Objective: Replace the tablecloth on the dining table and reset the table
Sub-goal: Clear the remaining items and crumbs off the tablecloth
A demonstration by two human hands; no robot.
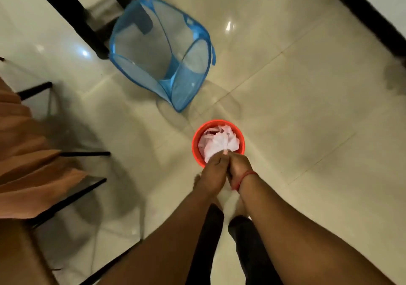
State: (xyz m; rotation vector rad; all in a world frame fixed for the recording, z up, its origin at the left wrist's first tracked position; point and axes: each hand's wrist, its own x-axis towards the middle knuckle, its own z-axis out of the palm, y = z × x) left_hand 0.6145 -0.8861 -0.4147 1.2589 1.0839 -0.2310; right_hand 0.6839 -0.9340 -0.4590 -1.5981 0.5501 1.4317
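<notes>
A small red bin (196, 139) stands on the tiled floor in front of me, stuffed with crumpled white paper (219, 142). My left hand (214, 170) and my right hand (238, 168) are pressed together just above the bin's near rim. Both pinch the near end of the white paper; a fingertip shows against it. A red thread bracelet circles my right wrist. An orange-brown cloth (26, 153) hangs in folds at the left edge.
An empty blue mesh laundry hamper (162, 52) stands on the floor beyond the bin. Black furniture legs (83, 153) reach out from under the cloth at left. A dark chair base (87, 14) stands at the back. My feet and dark trousers (208, 229) are below.
</notes>
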